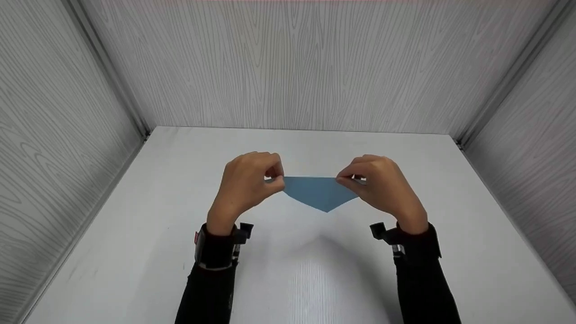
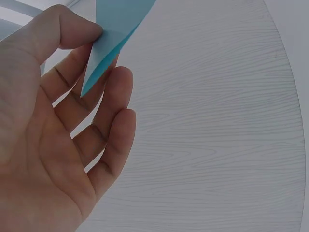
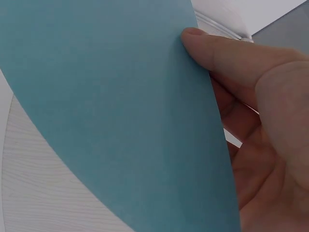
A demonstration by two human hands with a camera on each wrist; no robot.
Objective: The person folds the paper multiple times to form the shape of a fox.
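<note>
A sheet of blue paper (image 1: 315, 191), folded into a triangle with its point toward me, is held above the white table. My left hand (image 1: 249, 182) pinches its straight far edge near the left corner between thumb and forefinger; the left wrist view shows the layered corner of the paper (image 2: 108, 43) and the other fingers loosely bent behind it. My right hand (image 1: 378, 182) pinches the same edge farther right. Broad in the right wrist view, the paper (image 3: 111, 106) has the right thumb (image 3: 212, 48) on its near face, while the fingers behind are partly hidden.
The white tabletop (image 1: 148, 252) carries a soft shadow below the paper. Grey wood-grain panels stand at the back (image 1: 292, 67), on the left (image 1: 40, 135) and on the right (image 1: 531, 135). Both wrists wear black straps with small cameras.
</note>
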